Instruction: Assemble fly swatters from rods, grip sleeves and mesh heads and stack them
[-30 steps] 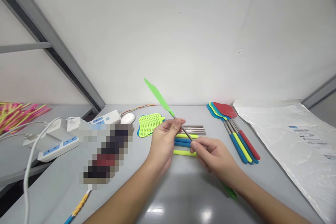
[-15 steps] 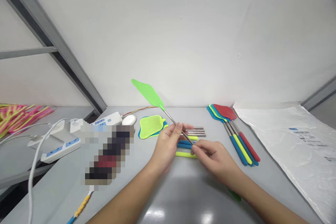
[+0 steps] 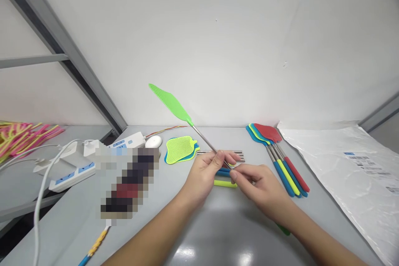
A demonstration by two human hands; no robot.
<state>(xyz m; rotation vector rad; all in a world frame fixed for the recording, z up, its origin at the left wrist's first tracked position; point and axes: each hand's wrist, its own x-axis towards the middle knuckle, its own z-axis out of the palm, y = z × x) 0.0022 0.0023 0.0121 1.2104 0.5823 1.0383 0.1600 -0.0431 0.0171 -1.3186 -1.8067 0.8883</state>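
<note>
A bright green fly swatter head (image 3: 171,104) on a thin metal rod (image 3: 203,138) points up and to the left. Pinched around the rod is my left hand (image 3: 204,172), closed. My right hand (image 3: 260,185) is also closed and grips the rod's lower end at the fingertips. Behind and below my hands lie yellow and blue handles (image 3: 225,183) and several bare metal rods (image 3: 238,154), partly hidden. Part of a green piece (image 3: 283,229) shows under my right forearm. Loose yellow and blue swatter heads (image 3: 180,149) lie stacked to the left of the rods.
Several whole swatters (image 3: 285,166) in blue, yellow and red lie at the right, beside a white plastic bag (image 3: 336,166). At the left are power strips (image 3: 73,178), white cables, a round white device (image 3: 153,142) and a blurred-out object (image 3: 129,183). A wall stands behind.
The green swatter head has moved up and left and appears more edge-on. My left hand has slid down the rod, closer to my right hand.
</note>
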